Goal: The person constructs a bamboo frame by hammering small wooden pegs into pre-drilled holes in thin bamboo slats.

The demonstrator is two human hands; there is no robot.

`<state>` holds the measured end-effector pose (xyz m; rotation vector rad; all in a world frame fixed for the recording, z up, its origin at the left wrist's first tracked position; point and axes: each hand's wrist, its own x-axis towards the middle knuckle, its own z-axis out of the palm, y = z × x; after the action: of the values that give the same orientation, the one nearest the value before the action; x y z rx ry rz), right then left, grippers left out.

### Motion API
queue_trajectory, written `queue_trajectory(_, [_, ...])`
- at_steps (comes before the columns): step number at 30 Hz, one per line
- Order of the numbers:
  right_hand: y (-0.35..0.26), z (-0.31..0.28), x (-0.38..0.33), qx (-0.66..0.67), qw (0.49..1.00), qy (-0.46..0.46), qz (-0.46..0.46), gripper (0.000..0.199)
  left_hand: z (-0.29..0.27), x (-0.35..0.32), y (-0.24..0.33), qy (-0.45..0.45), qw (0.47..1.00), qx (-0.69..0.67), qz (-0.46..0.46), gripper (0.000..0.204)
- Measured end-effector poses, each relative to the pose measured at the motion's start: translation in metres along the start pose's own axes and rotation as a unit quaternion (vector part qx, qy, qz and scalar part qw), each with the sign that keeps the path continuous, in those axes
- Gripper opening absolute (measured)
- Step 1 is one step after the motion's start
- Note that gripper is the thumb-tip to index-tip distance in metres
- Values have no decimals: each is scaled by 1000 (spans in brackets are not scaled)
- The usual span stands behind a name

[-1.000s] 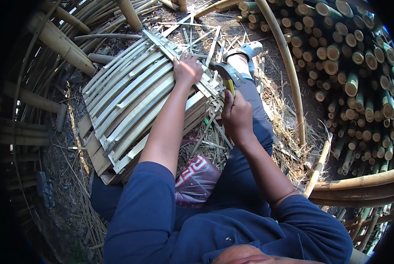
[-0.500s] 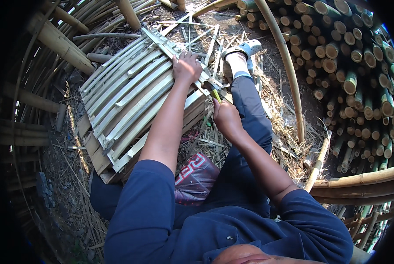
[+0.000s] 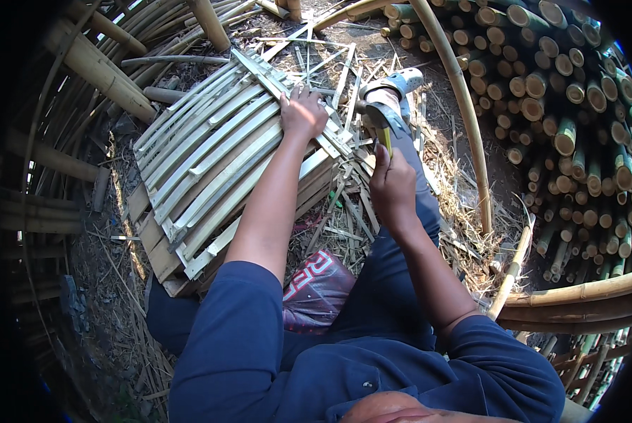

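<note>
My left hand (image 3: 304, 113) rests at the far right end of a slatted bamboo panel (image 3: 221, 155), its fingers curled over a flat bamboo strip (image 3: 265, 77) that crosses the slats. In my right hand (image 3: 392, 180) is a hammer (image 3: 384, 132) with a yellow handle and a dark head. It is lifted over my outstretched leg, to the right of the panel and apart from it. The panel's pale, parallel slats lie over wider boards beneath. Part of the strip is hidden under my left hand.
Cut bamboo poles (image 3: 562, 134) are stacked at the right. A curved bamboo pole (image 3: 464, 106) stands between them and my leg. My foot wears a light clog (image 3: 402, 82). Bamboo scraps (image 3: 344, 70) litter the ground, and thick poles (image 3: 97, 67) stand at the left.
My right hand has raised the hammer up and to the right, away from the panel's edge. The left hand stays on the strip.
</note>
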<state>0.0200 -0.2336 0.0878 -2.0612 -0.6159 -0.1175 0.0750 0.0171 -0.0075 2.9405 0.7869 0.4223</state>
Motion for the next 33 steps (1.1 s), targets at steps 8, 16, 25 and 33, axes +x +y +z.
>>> queue_trajectory(8, [29, 36, -15, -109, 987, -113, 40, 38, 5, 3, -3, -20, 1000, 15, -1, 41])
queue_trajectory(16, [52, 49, -16, -158, 976, -138, 59, 40, -10, 8, 16, -49, 999, 8, 2, 42])
queue_trajectory(25, [12, 30, -8, -122, 985, -109, 46, 43, -22, 4, 14, -87, 996, 32, 7, 44])
queue_trajectory(33, [8, 14, 0, 9, 995, -58, 83, 46, 0, 7, 1, -21, 1000, -3, -1, 38])
